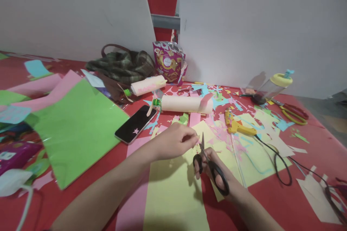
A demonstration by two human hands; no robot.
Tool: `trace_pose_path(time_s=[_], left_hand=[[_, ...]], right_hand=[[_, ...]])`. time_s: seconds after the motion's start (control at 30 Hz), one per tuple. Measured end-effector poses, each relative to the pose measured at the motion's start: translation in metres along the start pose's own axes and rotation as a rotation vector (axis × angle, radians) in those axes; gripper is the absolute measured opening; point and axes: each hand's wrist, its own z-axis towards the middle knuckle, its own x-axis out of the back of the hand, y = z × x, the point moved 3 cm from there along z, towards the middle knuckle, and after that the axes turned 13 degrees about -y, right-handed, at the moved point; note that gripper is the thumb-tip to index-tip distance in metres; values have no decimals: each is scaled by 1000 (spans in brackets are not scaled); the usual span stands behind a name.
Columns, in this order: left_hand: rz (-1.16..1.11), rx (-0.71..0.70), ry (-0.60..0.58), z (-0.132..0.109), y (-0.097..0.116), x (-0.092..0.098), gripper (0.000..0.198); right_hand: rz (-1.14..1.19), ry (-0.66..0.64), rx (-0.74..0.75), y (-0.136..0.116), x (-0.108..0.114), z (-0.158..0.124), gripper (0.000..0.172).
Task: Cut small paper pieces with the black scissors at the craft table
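My right hand (pixel 217 173) grips black-handled scissors (pixel 210 164), blades pointing up and away from me. My left hand (pixel 176 140) is closed in a pinch just left of the blade tips, holding a very small scrap I cannot name. Both hands hover over a pale yellow paper sheet (pixel 173 191) on the red table (pixel 292 187). A pink sheet (pixel 132 205) lies partly under the yellow one.
A black phone (pixel 135 124) lies left of my hands. Two paper-wrapped rolls (pixel 187 103) sit behind, with a yellow glue gun (pixel 237 124) and its black cord to the right. Green paper (pixel 76 130), a plaid bag (pixel 121 65), a snack pouch (pixel 168 61), red scissors (pixel 294 112) and several scraps surround.
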Motion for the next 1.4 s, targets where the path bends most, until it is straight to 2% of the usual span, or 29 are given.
trace_pose_path(time_s=[0.67,1.4], left_hand=[[-10,1,8,-1,2,2,28],[-28,20,-46,-3,-2,4,29]], right_hand=[[11,-9,-1,2,-1,0,47],[-39,-21,-31,2,-1,-1,42]])
